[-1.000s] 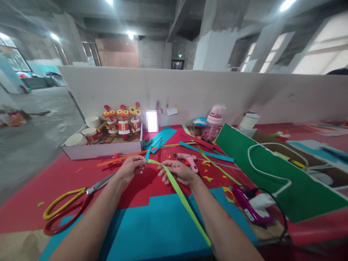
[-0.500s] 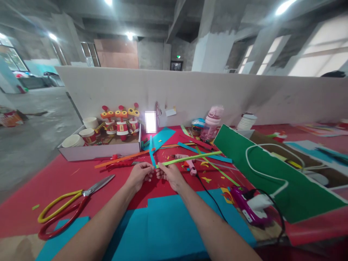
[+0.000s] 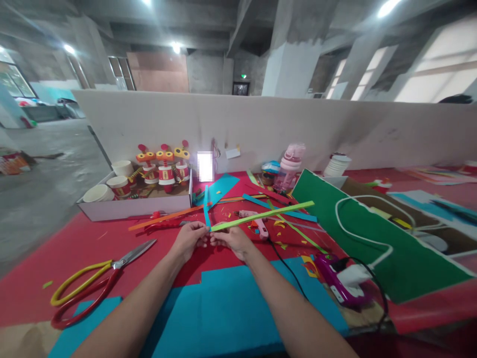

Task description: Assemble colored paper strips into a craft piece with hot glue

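Note:
A blue paper strip (image 3: 206,206) and a light green paper strip (image 3: 264,216) meet at their near ends, between my two hands. My left hand (image 3: 191,241) pinches the blue strip at that joint, its fingers curled. The right one, my right hand (image 3: 233,240), has bent fingers closed at the green strip's near end; the exact grip is partly hidden. The green strip slants up to the right, over a pink hot glue gun (image 3: 255,221). Away from my hands stretches the blue strip, beside an orange strip (image 3: 169,217).
Large scissors (image 3: 115,266) lie left, blades apart. Blue sheets (image 3: 234,308) cover the near table. Behind stands a white box (image 3: 139,208) with paper cups and lion-like figures. At right are a purple power strip (image 3: 341,286), cables and a green board (image 3: 357,233). A pink bottle (image 3: 290,169) stands behind.
The green strip's free end has swung slightly up and right. My right thumb has slipped from atop the strip to below it. Both hands stay close together; the view shifts slightly.

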